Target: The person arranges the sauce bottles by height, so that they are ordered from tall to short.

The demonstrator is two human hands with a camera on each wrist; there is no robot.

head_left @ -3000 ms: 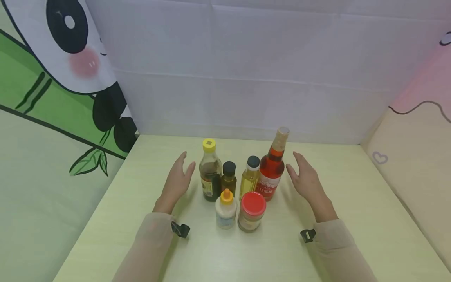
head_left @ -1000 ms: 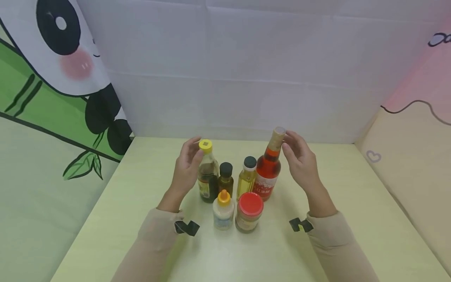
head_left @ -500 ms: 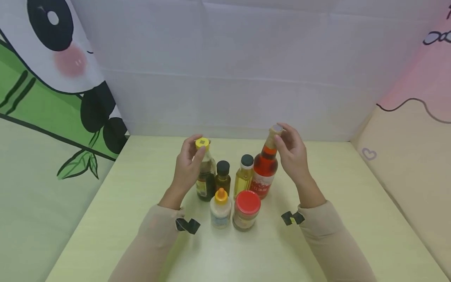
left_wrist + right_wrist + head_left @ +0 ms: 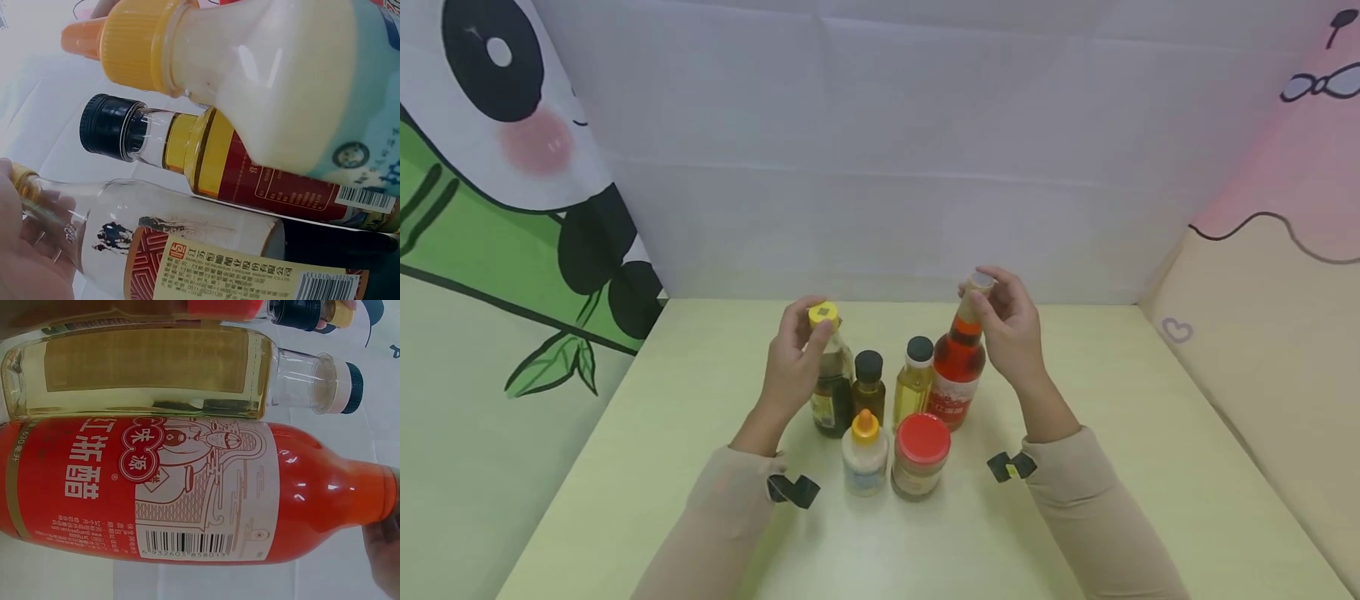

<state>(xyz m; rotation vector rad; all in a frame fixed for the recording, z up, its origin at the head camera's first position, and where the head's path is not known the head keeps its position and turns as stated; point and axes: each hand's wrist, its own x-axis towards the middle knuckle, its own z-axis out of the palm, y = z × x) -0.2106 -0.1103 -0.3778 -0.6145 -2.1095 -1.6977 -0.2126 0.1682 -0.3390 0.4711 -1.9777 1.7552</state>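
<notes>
My left hand (image 4: pixel 790 367) curls round the neck of a yellow-capped vinegar bottle (image 4: pixel 835 379), thumb just below the cap. In the left wrist view its clear glass (image 4: pixel 119 206) shows dark liquid low down, with fingers behind the neck. My right hand (image 4: pixel 1018 337) pinches the neck of a tall red vinegar bottle (image 4: pixel 958 367) between thumb and fingers. The right wrist view shows its red and white label (image 4: pixel 206 487), with fingertips at the neck. Both bottles stand upright on the table, at the outer ends of the back row.
Between the two bottles stand a small black-capped bottle (image 4: pixel 868 392) and a pale yellow oil bottle (image 4: pixel 913 387). In front are an orange-tipped squeeze bottle (image 4: pixel 865 467) and a red-lidded jar (image 4: pixel 922 442). A white cloth wall (image 4: pixel 880 225) rises behind the table (image 4: pixel 715 350).
Both hands have come inward from beside the group and up to the bottle necks, and now grip them. The bottles keep their arrangement; the whole view has shifted slightly.
</notes>
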